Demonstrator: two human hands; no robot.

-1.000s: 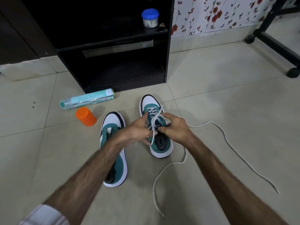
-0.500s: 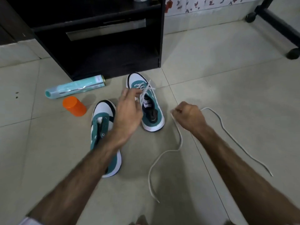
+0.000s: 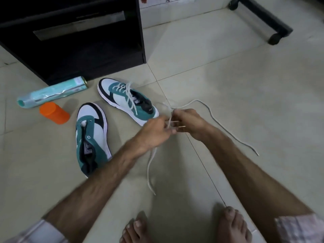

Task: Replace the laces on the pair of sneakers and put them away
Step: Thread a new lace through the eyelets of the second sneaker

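White loose lace [image 3: 213,118] pinched between fingers of left hand [image 3: 154,132] and right hand [image 3: 188,123], both curled on it above tile floor [image 3: 228,76]; ends trail either side. Laced sneaker [image 3: 127,100] just beyond left fingertips; unlaced sneaker [image 3: 91,135] left of them.

Dim, flat indoor light, slightly green cast. Soft shadows on the floor [image 3: 228,85] beside the orange cap [image 3: 54,113] and sneakers. Cabinet [image 3: 73,37] interior crushed to black. Motion blur on both hands [image 3: 172,125] and the lace; wide-angle bending at frame edges.
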